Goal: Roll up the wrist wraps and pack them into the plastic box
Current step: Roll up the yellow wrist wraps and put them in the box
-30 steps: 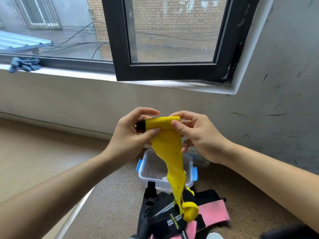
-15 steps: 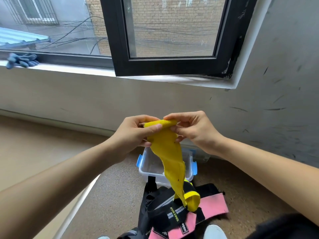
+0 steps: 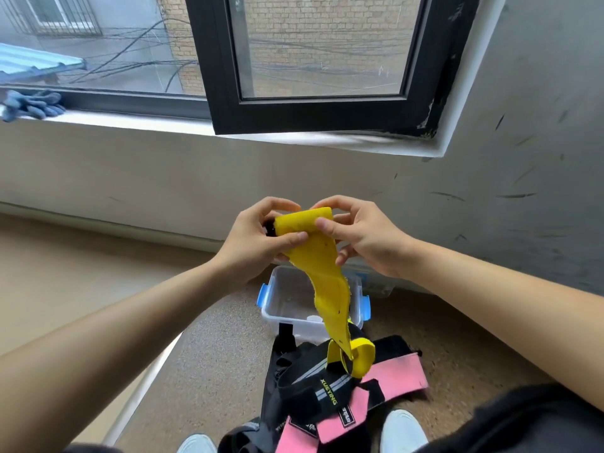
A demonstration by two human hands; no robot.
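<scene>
A yellow wrist wrap is held up in front of me, its top end wound into a small roll with a black core. My left hand pinches the roll's left end between thumb and fingers. My right hand pinches its right end. The loose tail hangs down over a clear plastic box with blue latches on the floor, and ends in a yellow thumb loop. Black wrist wraps and pink wrist wraps lie in a heap in front of the box.
A grey wall and an open black-framed window stand right behind the box. Blue gloves lie on the sill at far left. My two light shoes show at the bottom edge, beside the heap. The floor is speckled brown.
The roll at the top of the yellow wrap has grown thicker as both hands turned it. The hanging tail is a little shorter. The view tilted slightly.
</scene>
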